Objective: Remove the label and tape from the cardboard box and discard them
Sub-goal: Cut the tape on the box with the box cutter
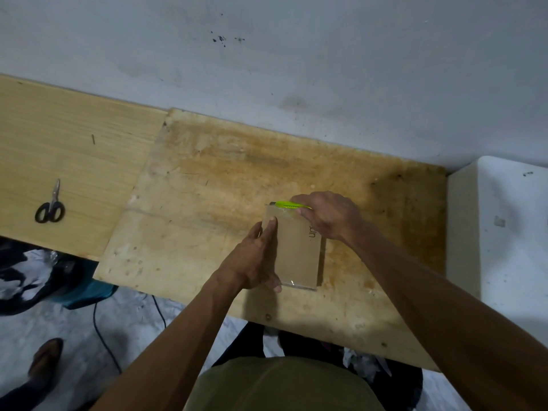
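A small brown cardboard box [299, 256] lies flat on the stained plywood board [207, 203], with dark printed letters near its right side. Clear tape [292, 284] shines along its near edge, and more glossy tape shows at the far edge. My left hand [256, 258] holds the box along its left side, forefinger laid on top and thumb at the near corner. My right hand [329, 216] grips a lime-green utility knife [289, 205] lying along the box's far edge. The blade tip is too small to make out.
Black-handled scissors [49, 207] lie on the lighter wooden bench [74, 137] at left. A white surface [504, 221] adjoins the board on the right, and a grey wall stands behind. Below the bench are dark bags [26, 271], a black cable [102, 336] and a shoe [44, 360].
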Demonstrator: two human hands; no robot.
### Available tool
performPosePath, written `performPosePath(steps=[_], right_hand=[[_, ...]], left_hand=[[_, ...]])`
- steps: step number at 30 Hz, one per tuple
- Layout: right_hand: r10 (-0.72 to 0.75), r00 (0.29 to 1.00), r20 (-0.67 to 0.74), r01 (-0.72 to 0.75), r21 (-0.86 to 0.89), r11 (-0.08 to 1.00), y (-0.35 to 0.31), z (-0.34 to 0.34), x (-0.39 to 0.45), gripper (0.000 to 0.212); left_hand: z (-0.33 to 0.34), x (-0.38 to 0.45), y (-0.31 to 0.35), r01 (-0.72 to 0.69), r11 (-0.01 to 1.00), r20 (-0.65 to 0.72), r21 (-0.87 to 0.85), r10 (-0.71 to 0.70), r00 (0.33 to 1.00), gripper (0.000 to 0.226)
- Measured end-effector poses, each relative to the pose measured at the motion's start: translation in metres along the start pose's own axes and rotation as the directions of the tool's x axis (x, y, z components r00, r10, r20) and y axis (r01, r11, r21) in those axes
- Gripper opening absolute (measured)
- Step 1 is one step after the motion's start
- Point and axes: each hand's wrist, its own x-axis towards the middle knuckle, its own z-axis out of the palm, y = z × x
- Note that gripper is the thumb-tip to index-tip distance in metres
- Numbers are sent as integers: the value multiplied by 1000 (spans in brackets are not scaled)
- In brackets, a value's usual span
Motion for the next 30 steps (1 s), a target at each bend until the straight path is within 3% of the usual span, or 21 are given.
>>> performPosePath(steps=[18, 20, 21, 22, 23, 26, 30], right_hand=[[-73, 997, -33, 70, -82, 994, -10, -2, 0, 32], [-82, 996, -48, 77, -85, 993, -10, -2, -1, 33], [-85, 995, -56, 80, -89, 993, -9, -2, -1, 34], [-86, 995, -58, 80, -94, 992, -9, -2, -2, 34], [-88, 994, -59, 81, -99, 992, -9, -2, -2, 34], [-98, 993, -63, 90, -120, 989, -10, -1, -3, 32], [-118, 990, -78, 104, -168, 980, -10, -2, -3, 30]], left_hand=[[5, 4, -7, 24, 995, -35, -101, -27, 999, 148], [5, 6, -6, 1, 999, 22, -41, 0, 1000, 134], [3, 9, -2, -70, 996, -1, 64, 70, 998, 117], [5, 8, -2, -68, 996, -31, 55, 69, 997, 101], [3, 6, -3, -54, 997, -49, 61, 57, 997, 104], [5, 3, -4, 27, 999, -20, -23, -27, 999, 151], [4, 1, 0, 51, 998, 16, -47, -50, 999, 154]])
